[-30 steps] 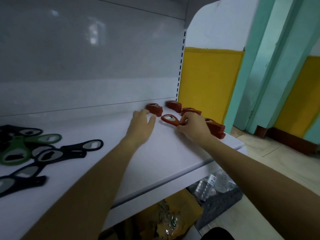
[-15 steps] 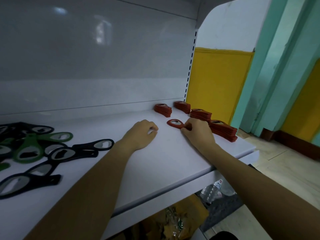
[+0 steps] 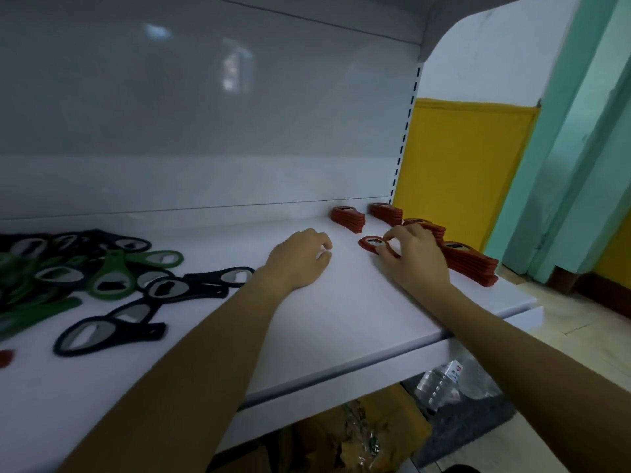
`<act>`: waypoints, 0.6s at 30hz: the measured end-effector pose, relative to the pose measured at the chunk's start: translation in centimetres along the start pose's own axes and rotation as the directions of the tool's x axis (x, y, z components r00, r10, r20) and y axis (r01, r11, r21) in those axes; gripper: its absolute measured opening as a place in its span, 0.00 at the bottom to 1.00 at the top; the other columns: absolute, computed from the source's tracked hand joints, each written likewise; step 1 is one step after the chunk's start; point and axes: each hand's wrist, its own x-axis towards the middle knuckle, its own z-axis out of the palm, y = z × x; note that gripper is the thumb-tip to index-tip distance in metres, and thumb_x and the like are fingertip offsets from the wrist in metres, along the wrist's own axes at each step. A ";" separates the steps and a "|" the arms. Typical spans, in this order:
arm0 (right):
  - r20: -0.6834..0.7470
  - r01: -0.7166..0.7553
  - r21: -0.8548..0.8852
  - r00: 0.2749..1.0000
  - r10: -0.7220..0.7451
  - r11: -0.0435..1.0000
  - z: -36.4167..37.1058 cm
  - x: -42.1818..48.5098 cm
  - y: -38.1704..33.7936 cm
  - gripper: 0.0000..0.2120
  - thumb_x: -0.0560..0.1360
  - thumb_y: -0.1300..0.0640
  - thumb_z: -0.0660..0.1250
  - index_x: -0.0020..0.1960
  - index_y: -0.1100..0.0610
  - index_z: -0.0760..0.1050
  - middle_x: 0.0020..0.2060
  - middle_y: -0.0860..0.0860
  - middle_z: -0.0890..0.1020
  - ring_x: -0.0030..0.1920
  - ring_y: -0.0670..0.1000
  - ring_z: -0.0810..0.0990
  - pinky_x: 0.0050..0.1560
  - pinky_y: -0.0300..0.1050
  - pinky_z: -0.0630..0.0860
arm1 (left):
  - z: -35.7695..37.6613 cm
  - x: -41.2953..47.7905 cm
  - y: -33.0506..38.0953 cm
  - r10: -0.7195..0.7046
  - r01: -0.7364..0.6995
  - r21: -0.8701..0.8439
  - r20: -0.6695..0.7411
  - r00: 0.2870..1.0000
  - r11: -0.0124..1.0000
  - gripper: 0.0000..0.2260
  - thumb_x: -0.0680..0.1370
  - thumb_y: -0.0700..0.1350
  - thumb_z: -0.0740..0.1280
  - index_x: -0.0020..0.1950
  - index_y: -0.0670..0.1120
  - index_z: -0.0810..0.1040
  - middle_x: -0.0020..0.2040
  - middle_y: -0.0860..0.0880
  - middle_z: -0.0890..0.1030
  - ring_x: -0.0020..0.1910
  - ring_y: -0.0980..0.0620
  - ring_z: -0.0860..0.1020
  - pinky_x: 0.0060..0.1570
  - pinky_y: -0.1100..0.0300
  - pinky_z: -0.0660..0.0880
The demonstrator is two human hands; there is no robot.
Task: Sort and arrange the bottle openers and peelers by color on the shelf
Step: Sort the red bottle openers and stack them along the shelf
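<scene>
Both hands are up on the white shelf (image 3: 341, 319). Of the two, the left hand (image 3: 300, 257) just rests there knuckles-up with its fingers curled under, and nothing shows in it. Over at its 3 o'clock, the right hand (image 3: 418, 259) pinches a single red bottle opener (image 3: 368, 243) by the ring end, thumb and forefinger round it. It sits low over the shelf; can't tell if it's touching.

Biggest thing in view is the glossy grey back panel (image 3: 205, 114), filling everything from 10 to 12 o'clock. A yellow wall panel (image 3: 461, 165) is at 2 o'clock, with a teal pillar (image 3: 580, 131) at 3.

The heap of black and green openers (image 3: 102, 268) is at 9 o'clock, all tangled, well apart from the left hand. One black opener (image 3: 102, 332) lies loose at the heap's 6 o'clock.

Four red stacks (image 3: 471, 264) line the shelf's right end from 1 to 3 o'clock of the right hand, the nearest just beside it.

Some water bottles (image 3: 444, 380) sit under the shelf at 5 o'clock. A tiny red scrap (image 3: 5, 356) peeks in at the left edge, too cut off to make out.
</scene>
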 end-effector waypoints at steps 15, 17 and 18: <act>0.172 0.514 0.458 0.749 -0.640 0.725 3.3 -2.2 -21.7 0.14 0.79 0.58 0.59 0.62 0.56 0.75 0.58 0.55 0.76 0.60 0.54 0.70 0.54 0.35 0.61 | -17.1 -12.7 -13.4 -0.282 0.296 0.296 -0.089 0.955 0.908 0.13 0.80 0.45 0.60 0.63 0.45 0.73 0.62 0.43 0.73 0.58 0.44 0.73 0.56 0.54 0.69; 0.172 0.511 0.529 0.717 -0.676 0.677 3.8 -2.8 -24.5 0.13 0.78 0.59 0.61 0.61 0.57 0.76 0.55 0.56 0.77 0.58 0.54 0.72 0.52 0.34 0.62 | -19.2 -15.5 -15.5 -0.315 0.329 0.260 -0.098 0.944 0.908 0.13 0.79 0.47 0.63 0.61 0.46 0.75 0.60 0.45 0.75 0.57 0.45 0.74 0.53 0.57 0.69; 0.170 0.521 0.562 0.687 -0.706 0.642 4.0 -3.0 -25.7 0.12 0.77 0.59 0.62 0.60 0.57 0.77 0.54 0.56 0.78 0.57 0.54 0.73 0.52 0.34 0.63 | -20.1 -17.0 -16.5 -0.325 0.337 0.217 -0.089 0.941 0.916 0.13 0.77 0.49 0.65 0.60 0.47 0.76 0.59 0.47 0.76 0.58 0.48 0.74 0.53 0.59 0.68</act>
